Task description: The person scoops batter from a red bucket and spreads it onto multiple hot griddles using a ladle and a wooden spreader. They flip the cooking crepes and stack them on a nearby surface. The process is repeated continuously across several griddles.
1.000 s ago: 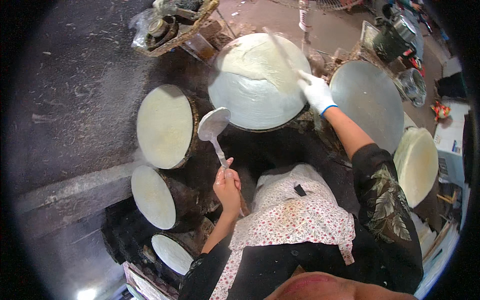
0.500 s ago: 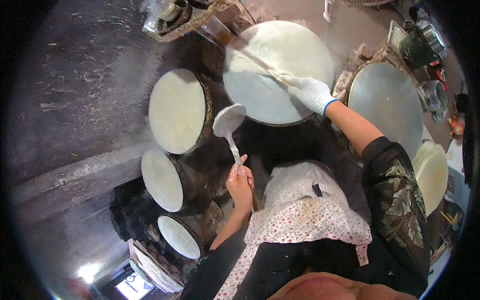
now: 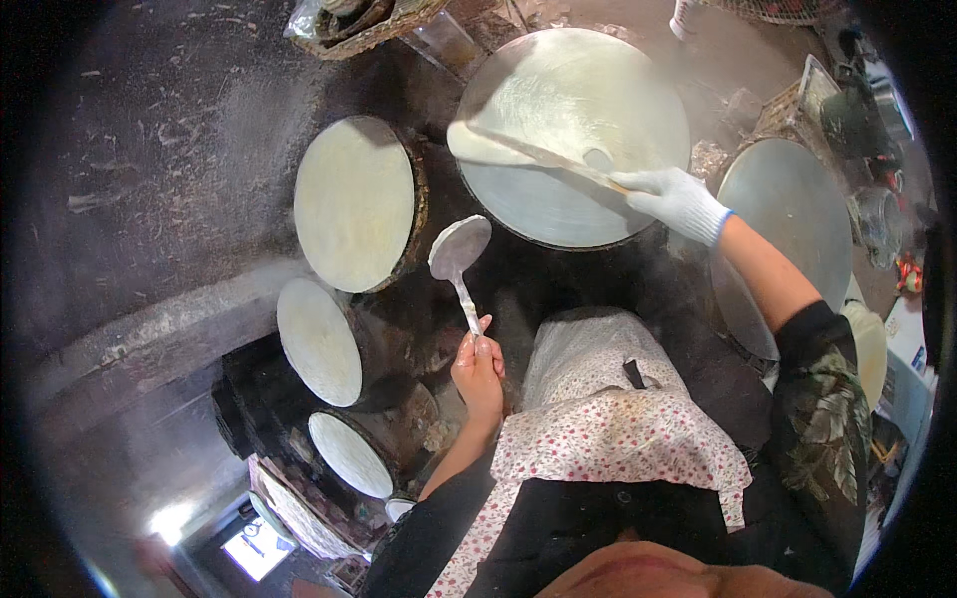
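My right hand [image 3: 670,202], in a white glove with a blue cuff edge, grips the end of a long flat wooden spreader [image 3: 558,160]. The spreader lies across a large round griddle [image 3: 563,221]. Pale wet batter [image 3: 588,85] covers the griddle's far part and reaches round its left side; the near part is bare grey. My bare left hand [image 3: 478,371] is closed round the handle of a metal ladle [image 3: 462,249]. The ladle's round bowl, smeared with white batter, is held up near the big griddle's near-left side, apart from it.
Pale-covered round griddles stand on the left, one large [image 3: 354,204], others smaller [image 3: 319,342] [image 3: 351,455]. A bare grey griddle [image 3: 788,214] is beside my right forearm. A basket [image 3: 374,35] and a clear jug [image 3: 444,45] sit at the far side. Steam hangs around.
The gloved hand and spreader have moved across the big griddle, and batter now reaches farther round its left side. The view has shifted slightly. My left hand still holds the ladle in about the same place.
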### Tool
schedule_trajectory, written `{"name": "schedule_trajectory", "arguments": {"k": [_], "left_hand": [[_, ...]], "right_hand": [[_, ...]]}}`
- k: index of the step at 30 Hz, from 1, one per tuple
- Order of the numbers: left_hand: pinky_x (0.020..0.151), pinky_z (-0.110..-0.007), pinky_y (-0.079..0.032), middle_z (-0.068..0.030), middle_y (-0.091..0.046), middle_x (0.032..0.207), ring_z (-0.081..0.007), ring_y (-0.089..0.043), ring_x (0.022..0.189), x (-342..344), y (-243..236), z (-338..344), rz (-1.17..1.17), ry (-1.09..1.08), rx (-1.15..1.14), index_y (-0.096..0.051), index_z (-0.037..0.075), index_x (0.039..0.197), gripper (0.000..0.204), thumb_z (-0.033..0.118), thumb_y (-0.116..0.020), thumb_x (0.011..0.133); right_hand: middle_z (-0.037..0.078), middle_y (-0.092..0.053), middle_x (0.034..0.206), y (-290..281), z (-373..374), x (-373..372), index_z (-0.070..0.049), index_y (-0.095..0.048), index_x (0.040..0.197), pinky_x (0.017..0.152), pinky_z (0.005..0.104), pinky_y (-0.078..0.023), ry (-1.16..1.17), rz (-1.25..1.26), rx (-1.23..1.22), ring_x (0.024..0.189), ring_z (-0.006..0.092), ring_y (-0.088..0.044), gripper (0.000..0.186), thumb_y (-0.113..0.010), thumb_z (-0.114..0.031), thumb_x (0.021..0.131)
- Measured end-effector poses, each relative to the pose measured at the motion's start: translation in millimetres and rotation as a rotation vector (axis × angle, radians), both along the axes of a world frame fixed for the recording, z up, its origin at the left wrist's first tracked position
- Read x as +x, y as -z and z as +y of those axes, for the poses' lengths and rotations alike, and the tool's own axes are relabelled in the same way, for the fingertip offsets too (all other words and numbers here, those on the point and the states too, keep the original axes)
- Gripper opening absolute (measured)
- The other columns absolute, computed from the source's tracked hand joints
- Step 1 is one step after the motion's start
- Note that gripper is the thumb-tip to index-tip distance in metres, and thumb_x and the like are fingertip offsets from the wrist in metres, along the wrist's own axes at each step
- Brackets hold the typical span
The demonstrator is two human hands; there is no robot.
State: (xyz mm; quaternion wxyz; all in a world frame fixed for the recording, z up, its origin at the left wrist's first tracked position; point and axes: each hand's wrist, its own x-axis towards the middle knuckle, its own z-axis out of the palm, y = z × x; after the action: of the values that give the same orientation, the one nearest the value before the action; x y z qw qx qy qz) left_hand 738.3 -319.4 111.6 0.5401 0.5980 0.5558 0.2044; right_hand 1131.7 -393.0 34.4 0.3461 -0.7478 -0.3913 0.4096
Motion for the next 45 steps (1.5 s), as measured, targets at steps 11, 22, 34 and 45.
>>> {"name": "schedule_trajectory", "arguments": {"k": [11,22,34,45], "left_hand": [[0.06,-0.021,-0.041,0.0036,-0.053,0.083,-0.0041,-0.046,0.068,71.0,42.5,111.6,-0.043,0.103,0.294,-0.044,0.003,0.16,0.049,0.013,-0.047,0.112],[0.064,-0.021,-0.04,0.0042,-0.053,0.087,-0.0044,-0.043,0.072,63.2,66.8,68.9,0.178,0.15,0.338,-0.04,0.01,0.164,0.055,0.005,-0.047,0.11],[0.061,-0.02,-0.04,-0.0035,-0.061,0.093,-0.0072,-0.048,0.073,40.3,-9.4,70.2,-0.133,0.408,0.55,-0.046,0.003,0.159,0.054,-0.006,-0.05,0.106],[0.061,-0.024,-0.034,0.0,-0.047,0.08,-0.0074,-0.04,0.067,-8.1,-109.3,148.4,-0.433,0.37,0.64,-0.044,-0.005,0.147,0.038,0.012,-0.046,0.113]], "right_hand": [[0.017,-0.078,0.104,5.6,11.0,5.7,-0.033,-0.07,0.138,0.088,0.0435,-0.058,-0.267,-0.376,-0.063,0.092,0.0378,-0.074,0.042,-0.057,-0.039,0.098],[0.016,-0.077,0.089,46.4,-22.5,3.1,-0.035,-0.068,0.14,0.079,0.0431,-0.061,-0.099,-0.457,0.049,0.084,0.0345,-0.076,0.042,-0.062,-0.041,0.1],[0.009,-0.073,0.136,-12.3,-115.6,-72.7,-0.001,-0.06,0.147,0.104,0.0303,-0.052,0.515,-0.014,0.257,0.117,0.0135,-0.067,0.047,-0.065,-0.006,0.101],[0.024,-0.072,0.089,-9.4,215.0,-277.4,-0.03,-0.013,0.171,0.074,0.0522,-0.057,0.342,-0.158,0.088,0.076,0.0396,-0.073,0.085,-0.046,-0.004,0.097]]}}
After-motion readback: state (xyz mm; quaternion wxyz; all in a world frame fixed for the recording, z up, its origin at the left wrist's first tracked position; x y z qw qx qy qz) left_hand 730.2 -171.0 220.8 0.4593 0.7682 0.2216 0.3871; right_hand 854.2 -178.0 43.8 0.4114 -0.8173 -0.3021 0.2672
